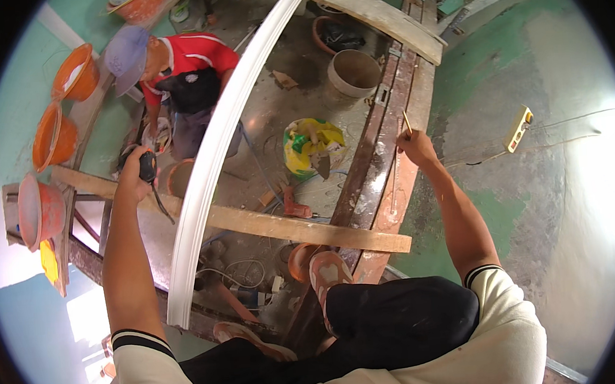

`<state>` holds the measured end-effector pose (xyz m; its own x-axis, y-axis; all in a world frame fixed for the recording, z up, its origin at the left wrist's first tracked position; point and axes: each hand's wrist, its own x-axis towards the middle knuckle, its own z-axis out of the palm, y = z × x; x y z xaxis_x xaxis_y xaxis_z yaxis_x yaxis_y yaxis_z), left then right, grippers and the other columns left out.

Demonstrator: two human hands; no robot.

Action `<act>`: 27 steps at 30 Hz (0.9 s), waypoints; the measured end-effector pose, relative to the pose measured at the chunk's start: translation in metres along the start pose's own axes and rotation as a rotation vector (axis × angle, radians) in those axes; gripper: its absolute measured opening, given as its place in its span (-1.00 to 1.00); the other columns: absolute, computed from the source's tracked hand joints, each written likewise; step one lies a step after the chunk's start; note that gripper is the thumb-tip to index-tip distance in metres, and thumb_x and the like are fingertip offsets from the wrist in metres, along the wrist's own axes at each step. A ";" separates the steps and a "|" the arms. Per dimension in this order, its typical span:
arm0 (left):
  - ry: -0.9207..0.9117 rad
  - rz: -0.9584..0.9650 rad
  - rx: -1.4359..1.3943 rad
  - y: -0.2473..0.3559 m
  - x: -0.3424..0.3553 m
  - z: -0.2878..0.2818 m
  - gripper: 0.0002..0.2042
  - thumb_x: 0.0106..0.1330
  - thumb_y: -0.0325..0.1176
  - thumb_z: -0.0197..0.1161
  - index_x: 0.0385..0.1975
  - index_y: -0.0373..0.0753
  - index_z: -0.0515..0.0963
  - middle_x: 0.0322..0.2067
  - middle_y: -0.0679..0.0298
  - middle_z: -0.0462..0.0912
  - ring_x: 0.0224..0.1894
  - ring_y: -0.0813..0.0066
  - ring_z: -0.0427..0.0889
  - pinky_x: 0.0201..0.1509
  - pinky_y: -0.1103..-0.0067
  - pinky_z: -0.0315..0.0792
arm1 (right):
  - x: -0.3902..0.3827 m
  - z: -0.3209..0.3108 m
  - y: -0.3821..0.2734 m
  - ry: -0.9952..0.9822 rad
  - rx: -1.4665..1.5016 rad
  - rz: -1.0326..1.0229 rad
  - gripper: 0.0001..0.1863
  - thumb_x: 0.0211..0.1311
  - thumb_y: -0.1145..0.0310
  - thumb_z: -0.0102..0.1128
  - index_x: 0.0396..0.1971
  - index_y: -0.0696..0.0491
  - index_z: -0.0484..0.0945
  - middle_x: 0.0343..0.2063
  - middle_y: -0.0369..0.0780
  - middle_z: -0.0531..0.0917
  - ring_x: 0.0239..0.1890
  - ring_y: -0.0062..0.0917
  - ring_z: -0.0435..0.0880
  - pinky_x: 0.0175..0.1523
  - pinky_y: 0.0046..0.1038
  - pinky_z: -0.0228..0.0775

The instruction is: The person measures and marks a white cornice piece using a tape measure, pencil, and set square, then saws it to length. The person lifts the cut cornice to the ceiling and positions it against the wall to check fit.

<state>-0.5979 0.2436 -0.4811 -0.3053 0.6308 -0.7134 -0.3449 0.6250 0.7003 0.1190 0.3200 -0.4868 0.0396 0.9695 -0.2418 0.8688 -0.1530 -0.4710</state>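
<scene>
My left hand (135,176) is closed around a tape measure (149,166), out to the left; its rounded case is black with a small touch of orange, and a dark strap hangs from it toward the near side. My right hand (417,146), well apart on the right, pinches a thin yellowish stick (407,121), slim and straight like a pencil, its free end pointing up and away past my fingers. Between my hands, closer to the left one, a long white moulding (210,152) slants from far centre to near left; it looks clean and pale, with fine ridges running its length, and the lens makes it seem curved. A rough wooden plank (288,225) crosses left to right beneath it. Below my right hand run dusty, worn boards (399,186), reddish and pale in patches. Far left, a co-worker (198,79) in a red and black shirt bends low, while orange basins (54,137) line the left side.
</scene>
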 end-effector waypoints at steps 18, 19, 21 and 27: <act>0.364 0.299 0.434 -0.014 0.023 0.044 -0.14 0.03 -0.04 0.58 0.26 -0.24 0.23 -0.05 0.10 0.54 -0.16 0.36 0.60 -0.34 0.38 0.47 | -0.064 0.047 0.057 -0.086 -0.169 0.323 -0.51 0.12 0.02 0.43 -0.22 0.19 0.66 -0.23 0.10 0.75 -0.08 -0.01 0.76 0.03 -0.15 0.57; 0.347 0.310 0.437 -0.013 0.017 0.047 -0.10 0.02 -0.04 0.59 0.30 -0.25 0.19 0.01 0.07 0.51 -0.12 0.33 0.59 -0.29 0.37 0.48 | -0.066 0.047 0.048 -0.126 -0.159 0.330 -0.50 0.16 0.02 0.36 -0.17 0.21 0.66 -0.20 0.12 0.74 -0.06 0.00 0.75 0.05 -0.12 0.56; 0.289 0.315 0.446 -0.011 0.014 0.053 -0.04 -0.02 -0.05 0.61 0.32 -0.26 0.15 0.11 -0.02 0.48 0.00 0.22 0.59 -0.07 0.30 0.52 | -0.068 0.048 0.040 -0.131 -0.146 0.354 -0.47 0.17 0.01 0.34 -0.13 0.22 0.66 -0.20 0.14 0.74 -0.06 0.02 0.75 0.05 -0.12 0.56; 0.414 0.382 0.651 -0.015 0.057 0.038 -0.03 -0.04 -0.08 0.63 0.31 -0.32 0.16 0.10 -0.11 0.51 0.12 0.09 0.60 0.14 0.34 0.51 | -0.057 0.067 0.067 -0.042 -0.045 0.378 -0.59 0.04 0.12 0.50 -0.38 0.20 0.67 -0.42 -0.02 0.75 -0.32 -0.23 0.78 -0.15 -0.25 0.57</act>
<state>-0.5763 0.2875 -0.5316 -0.6394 0.7123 -0.2896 0.3866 0.6233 0.6797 0.1415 0.2416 -0.5613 0.3419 0.8373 -0.4266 0.8174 -0.4890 -0.3045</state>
